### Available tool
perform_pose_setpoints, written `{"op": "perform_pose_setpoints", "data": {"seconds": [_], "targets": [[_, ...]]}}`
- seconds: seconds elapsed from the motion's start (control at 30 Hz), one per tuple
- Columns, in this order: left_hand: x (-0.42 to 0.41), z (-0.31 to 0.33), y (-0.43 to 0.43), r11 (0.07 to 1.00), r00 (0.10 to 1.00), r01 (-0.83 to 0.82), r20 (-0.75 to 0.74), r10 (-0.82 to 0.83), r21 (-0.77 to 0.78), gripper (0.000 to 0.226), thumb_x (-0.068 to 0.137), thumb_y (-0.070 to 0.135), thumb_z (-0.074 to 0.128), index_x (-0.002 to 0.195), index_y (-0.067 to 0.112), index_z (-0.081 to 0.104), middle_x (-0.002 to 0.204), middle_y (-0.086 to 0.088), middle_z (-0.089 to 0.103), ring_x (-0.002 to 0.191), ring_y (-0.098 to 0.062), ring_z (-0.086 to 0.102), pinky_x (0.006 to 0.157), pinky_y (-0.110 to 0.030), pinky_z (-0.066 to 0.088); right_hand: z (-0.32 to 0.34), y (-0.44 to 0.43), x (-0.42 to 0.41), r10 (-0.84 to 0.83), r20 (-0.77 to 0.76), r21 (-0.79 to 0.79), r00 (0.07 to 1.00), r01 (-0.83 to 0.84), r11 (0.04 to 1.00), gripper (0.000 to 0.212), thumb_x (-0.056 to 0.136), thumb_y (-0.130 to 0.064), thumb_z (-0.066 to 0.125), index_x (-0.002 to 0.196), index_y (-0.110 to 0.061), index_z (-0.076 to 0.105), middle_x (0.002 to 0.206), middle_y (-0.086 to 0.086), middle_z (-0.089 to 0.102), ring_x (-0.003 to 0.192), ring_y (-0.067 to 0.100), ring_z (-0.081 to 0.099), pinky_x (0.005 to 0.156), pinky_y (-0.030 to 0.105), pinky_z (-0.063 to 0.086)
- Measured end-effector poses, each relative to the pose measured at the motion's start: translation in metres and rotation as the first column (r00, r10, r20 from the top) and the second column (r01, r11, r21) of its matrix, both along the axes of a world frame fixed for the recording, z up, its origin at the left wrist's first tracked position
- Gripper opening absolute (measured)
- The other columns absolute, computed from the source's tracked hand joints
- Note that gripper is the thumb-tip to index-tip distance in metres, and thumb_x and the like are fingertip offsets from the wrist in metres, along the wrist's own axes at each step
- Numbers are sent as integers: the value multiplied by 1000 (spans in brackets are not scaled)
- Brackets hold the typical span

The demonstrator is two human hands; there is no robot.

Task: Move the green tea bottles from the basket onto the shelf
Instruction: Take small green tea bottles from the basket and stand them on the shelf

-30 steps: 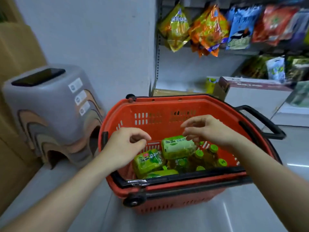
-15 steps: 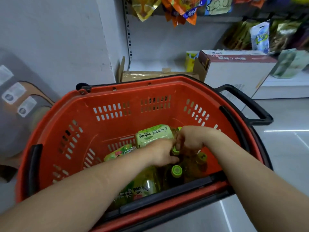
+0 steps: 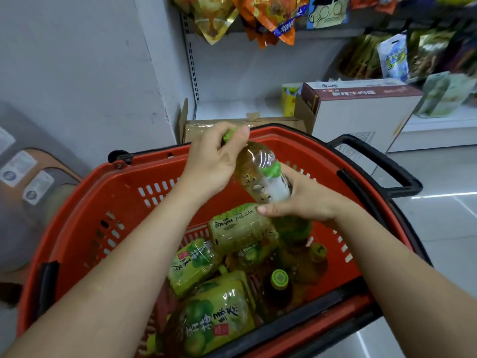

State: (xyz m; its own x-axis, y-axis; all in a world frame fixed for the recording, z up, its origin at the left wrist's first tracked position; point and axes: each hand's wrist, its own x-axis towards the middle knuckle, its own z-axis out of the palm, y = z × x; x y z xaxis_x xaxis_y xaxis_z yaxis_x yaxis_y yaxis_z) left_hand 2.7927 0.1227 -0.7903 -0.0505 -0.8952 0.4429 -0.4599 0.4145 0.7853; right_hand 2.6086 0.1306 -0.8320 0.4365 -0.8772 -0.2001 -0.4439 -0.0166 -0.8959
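A green tea bottle (image 3: 259, 171) with amber liquid and a green cap is held tilted above the red basket (image 3: 85, 210). My left hand (image 3: 211, 164) grips its cap and neck. My right hand (image 3: 304, 202) is wrapped around its lower body. Several more green tea bottles (image 3: 214, 313) lie and stand in the basket below, some on their sides with green labels up, one upright with its cap (image 3: 279, 278) showing. The white lower shelf (image 3: 232, 109) lies just beyond the basket's far rim.
A brown cardboard box (image 3: 232, 125) and a white carton (image 3: 361, 109) sit on the lower shelf behind the basket. Snack bags (image 3: 268, 19) hang above. A grey plastic stool (image 3: 31, 192) stands at left. The basket's black handle (image 3: 382, 164) sticks out at right.
Both hands reached down among the bottles, took hold of one and lifted it out above the basket. The view has tilted down and closer.
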Motion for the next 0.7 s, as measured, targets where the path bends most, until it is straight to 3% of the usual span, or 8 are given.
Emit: {"op": "perform_pose_setpoints", "data": {"seconds": [0.07,0.13,0.2,0.33,0.4,0.47,0.57,0.7], "targets": [[2,-1,1,994,963,50,-269,-23,93,28,96,40,48,87,19,64,69,6,58,63,-9,55,61,-26,45,6,4,0,-93,75,-88,993,99,991,66,59,-37,87,118,-28,61,107,-5,72,100,15,69,90,40,56],[2,-9,-1,943,813,206,-581,-18,260,27,96,39,47,99,17,62,67,3,56,57,-10,53,56,-23,45,7,6,0,-163,123,-137,979,180,974,43,65,-33,84,102,-18,67,91,0,74,83,16,72,77,35,60],[1,-20,-2,861,763,307,-646,31,405,24,95,37,50,103,16,57,69,-2,59,57,-13,57,57,-26,47,5,3,-1,-269,226,-106,936,299,948,33,70,-33,81,96,-17,67,84,0,72,76,18,70,73,35,59],[-16,-62,11,678,945,325,-192,-266,660,7,91,18,59,92,13,64,76,-4,65,67,-16,61,68,-33,51,8,-2,-7,-369,450,45,813,393,919,46,71,-39,80,105,-16,59,94,12,68,76,30,68,70,43,58],[-31,-82,22,604,856,323,47,-515,729,15,86,25,66,98,15,68,80,2,67,74,-14,62,77,-37,53,8,-3,-9,-392,483,22,783,437,899,39,74,-39,78,102,-19,60,89,7,68,75,27,68,71,43,58],[-50,-92,34,542,658,295,244,-712,787,29,83,41,67,106,22,66,79,12,61,73,-8,56,70,-28,49,5,-4,-10,-406,426,-84,809,483,872,34,74,-43,77,100,-26,63,92,-2,71,86,20,69,83,42,56],[-67,-103,48,613,350,209,527,-774,762,39,80,50,67,112,27,64,96,4,63,88,-19,58,71,-26,44,3,-5,-9,-423,323,-144,847,486,862,51,68,-53,77,106,-23,61,100,-1,71,93,18,69,88,41,56],[-59,-108,38,760,393,180,662,-638,625,23,79,31,71,101,25,67,83,3,57,86,-22,60,68,-27,45,1,-5,-8,-379,198,-158,904,411,898,81,58,-69,74,120,-22,52,108,-2,66,97,15,66,85,39,56]]}}
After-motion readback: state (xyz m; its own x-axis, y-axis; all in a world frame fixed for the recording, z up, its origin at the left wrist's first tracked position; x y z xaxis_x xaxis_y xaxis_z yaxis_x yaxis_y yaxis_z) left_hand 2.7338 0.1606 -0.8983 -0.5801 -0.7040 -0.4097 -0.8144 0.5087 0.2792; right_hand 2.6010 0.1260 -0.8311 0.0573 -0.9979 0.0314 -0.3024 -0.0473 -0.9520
